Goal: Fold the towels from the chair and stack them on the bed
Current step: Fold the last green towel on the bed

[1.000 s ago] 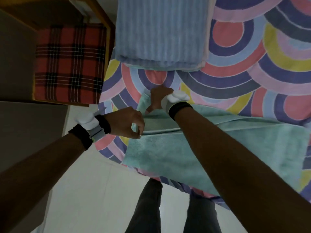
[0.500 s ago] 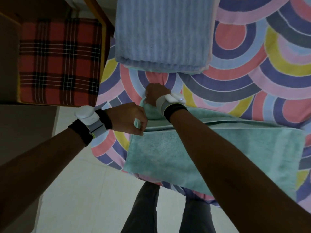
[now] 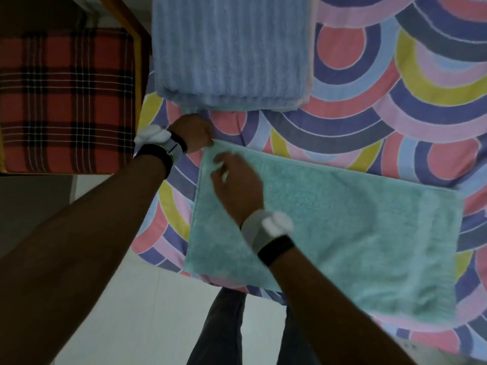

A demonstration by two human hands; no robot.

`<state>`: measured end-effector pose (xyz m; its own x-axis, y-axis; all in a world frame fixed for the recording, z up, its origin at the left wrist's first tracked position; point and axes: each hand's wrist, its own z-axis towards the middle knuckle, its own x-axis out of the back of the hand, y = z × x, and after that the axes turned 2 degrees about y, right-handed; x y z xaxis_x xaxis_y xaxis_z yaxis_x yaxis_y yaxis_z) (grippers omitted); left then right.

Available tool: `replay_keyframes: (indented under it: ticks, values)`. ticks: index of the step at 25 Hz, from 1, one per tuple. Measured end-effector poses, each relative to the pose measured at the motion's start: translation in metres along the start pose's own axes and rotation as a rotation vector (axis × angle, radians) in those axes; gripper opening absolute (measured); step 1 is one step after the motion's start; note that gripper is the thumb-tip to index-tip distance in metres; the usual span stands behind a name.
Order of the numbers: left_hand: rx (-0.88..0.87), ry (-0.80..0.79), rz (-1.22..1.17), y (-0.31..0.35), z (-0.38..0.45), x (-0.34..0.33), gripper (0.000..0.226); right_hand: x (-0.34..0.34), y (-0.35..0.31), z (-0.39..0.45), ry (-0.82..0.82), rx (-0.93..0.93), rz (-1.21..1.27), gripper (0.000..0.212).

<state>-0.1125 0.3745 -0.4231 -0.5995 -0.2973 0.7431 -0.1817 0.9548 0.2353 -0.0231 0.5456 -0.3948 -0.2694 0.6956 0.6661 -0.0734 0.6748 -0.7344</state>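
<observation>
A mint-green towel (image 3: 355,233) lies folded flat at the near edge of the bed (image 3: 395,75), which has a sheet of coloured arcs. My left hand (image 3: 193,135) pinches the towel's far left corner. My right hand (image 3: 237,188) rests on the towel just below that corner, blurred, fingers spread. Farther back on the bed sits a folded stack with a ribbed light-blue towel (image 3: 232,51) on top. To the left, a red plaid towel (image 3: 66,101) lies on the wooden chair (image 3: 139,48).
Pale floor (image 3: 147,312) runs between the chair and the bed's edge. My legs (image 3: 218,330) stand against the bed below the green towel. A dark surface (image 3: 34,206) lies at the left below the chair.
The green towel's near half has been folded over to the far edge. My left hand moved up to the far left corner; my right hand drew back onto the towel.
</observation>
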Motion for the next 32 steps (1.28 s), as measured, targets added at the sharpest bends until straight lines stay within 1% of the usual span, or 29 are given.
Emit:
replay_keyframes:
  ticks: [2, 3, 4, 5, 6, 7, 8, 9, 10, 11, 12, 13, 14, 15, 16, 17, 18, 19, 20, 22, 23, 25, 26, 28, 29, 30, 31, 32]
  values:
    - [0.078, 0.017, -0.100, 0.006, 0.002, -0.010, 0.030, -0.025, -0.011, -0.069, -0.572, 0.002, -0.167, 0.044]
    - [0.125, 0.021, -0.137, 0.011, 0.001, -0.016, 0.041, -0.038, -0.015, -0.100, -0.804, 0.005, -0.229, 0.052]
    - [0.190, 0.016, -0.147, 0.016, -0.004, -0.021, 0.055, -0.052, -0.016, -0.124, -0.924, 0.050, -0.280, 0.058]
    - [0.266, -0.016, -0.132, 0.016, -0.009, -0.024, 0.070, -0.065, -0.017, -0.140, -0.963, 0.092, -0.326, 0.061]
    - [0.335, -0.061, -0.141, 0.019, -0.014, -0.025, 0.079, -0.074, -0.017, -0.149, -0.929, 0.096, -0.346, 0.059]
    - [0.391, -0.100, -0.215, 0.017, -0.018, -0.027, 0.084, -0.078, -0.020, -0.151, -0.887, 0.078, -0.338, 0.049]
    - [0.403, -0.119, -0.368, 0.019, -0.022, -0.034, 0.081, -0.074, -0.019, -0.154, -0.834, 0.048, -0.288, 0.038]
    - [0.417, -0.106, -0.542, 0.024, -0.024, -0.040, 0.073, -0.063, -0.018, -0.154, -0.797, 0.010, -0.222, 0.030]
    - [0.448, -0.080, -0.730, 0.020, -0.026, -0.039, 0.057, -0.054, -0.023, -0.150, -0.745, -0.010, -0.178, 0.027]
    - [0.446, -0.042, -0.867, 0.026, -0.030, -0.035, 0.041, -0.038, -0.025, -0.149, -0.659, -0.038, -0.174, 0.027]
    - [0.460, 0.025, -0.955, 0.038, -0.036, -0.031, 0.030, -0.018, -0.022, -0.152, -0.589, -0.065, -0.184, 0.029]
    - [0.440, 0.083, -0.976, 0.063, -0.044, -0.024, 0.027, 0.015, -0.014, -0.161, -0.627, -0.098, -0.175, 0.035]
    - [0.404, 0.102, -0.986, 0.096, -0.052, -0.014, 0.030, 0.051, -0.003, -0.175, -0.654, -0.177, -0.197, 0.044]
    - [0.372, 0.111, -0.976, 0.128, -0.053, -0.007, 0.033, 0.079, 0.010, -0.187, -0.596, -0.240, -0.214, 0.056]
    - [0.319, 0.123, -0.974, 0.164, -0.050, 0.000, 0.036, 0.107, 0.025, -0.194, -0.478, -0.347, -0.209, 0.068]
    - [0.252, 0.147, -0.925, 0.199, -0.046, 0.002, 0.037, 0.128, 0.040, -0.199, -0.395, -0.460, -0.175, 0.075]
    - [0.162, 0.164, -0.850, 0.246, -0.040, -0.004, 0.034, 0.159, 0.063, -0.209, -0.389, -0.573, -0.113, 0.076]
    - [0.088, 0.152, -0.731, 0.291, -0.034, -0.013, 0.026, 0.183, 0.088, -0.220, -0.342, -0.663, -0.059, 0.076]
    - [0.025, 0.135, -0.629, 0.330, -0.026, -0.025, 0.019, 0.202, 0.109, -0.228, -0.262, -0.747, -0.018, 0.077]
    - [-0.004, 0.053, -0.518, 0.415, -0.016, -0.057, 0.020, 0.238, 0.156, -0.248, -0.128, -0.860, 0.044, 0.082]
    - [0.005, -0.001, -0.500, 0.453, -0.009, -0.079, 0.022, 0.256, 0.182, -0.259, -0.090, -0.895, 0.045, 0.079]
    - [-0.007, -0.030, -0.455, 0.511, 0.003, -0.116, 0.025, 0.283, 0.229, -0.279, -0.056, -0.938, -0.013, 0.063]
    - [-0.063, -0.043, -0.389, 0.542, 0.009, -0.133, 0.026, 0.295, 0.257, -0.290, -0.019, -0.981, -0.040, 0.053]
    - [-0.237, -0.086, -0.261, 0.583, 0.017, -0.158, 0.030, 0.309, 0.304, -0.303, 0.057, -1.073, -0.030, 0.030]
    - [-0.311, -0.122, -0.253, 0.590, 0.017, -0.166, 0.039, 0.310, 0.323, -0.305, 0.074, -1.084, -0.020, 0.025]
    - [-0.348, -0.157, -0.303, 0.589, 0.013, -0.169, 0.052, 0.308, 0.340, -0.305, 0.069, -1.075, -0.016, 0.025]
    - [-0.385, -0.125, -0.395, 0.580, 0.007, -0.169, 0.062, 0.306, 0.352, -0.303, 0.065, -1.066, 0.014, 0.028]
    - [-0.380, -0.022, -0.468, 0.561, -0.004, -0.165, 0.064, 0.305, 0.357, -0.301, 0.070, -1.064, 0.080, 0.034]
